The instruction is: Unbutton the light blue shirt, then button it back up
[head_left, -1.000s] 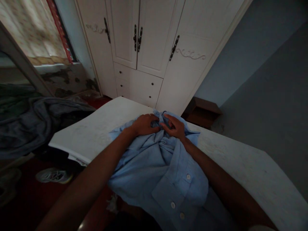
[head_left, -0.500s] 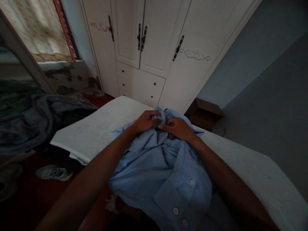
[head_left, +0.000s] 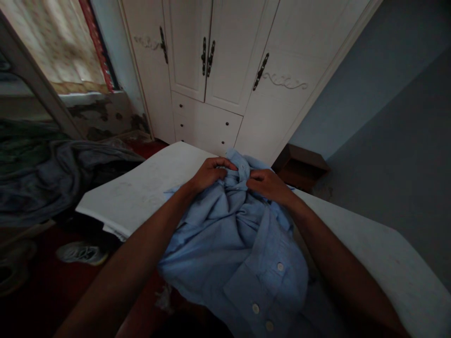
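Observation:
A light blue button-up shirt (head_left: 218, 249) lies bunched over the white board (head_left: 151, 183), its lower part draping off the near edge toward me. Several white buttons show on the fabric at the lower right. At the far end, around the gathered collar, my left hand (head_left: 211, 173) pinches the cloth from the left side. My right hand (head_left: 266, 185) is closed on the same gathered part from the right, fingers curled into it. Between both hands a twisted fold of collar stands up. Some fingertips are hidden in the cloth.
A white wardrobe (head_left: 207, 112) with dark handles stands just beyond the board. A brown wooden box (head_left: 303, 164) sits at the wall on the right. Dark crumpled fabric (head_left: 52, 178) is heaped at the left, with a shoe (head_left: 81, 253) on the red floor.
My hands have drawn slightly apart, the left one shifting left and the right one a little right. More of the collar fold now shows upright between them.

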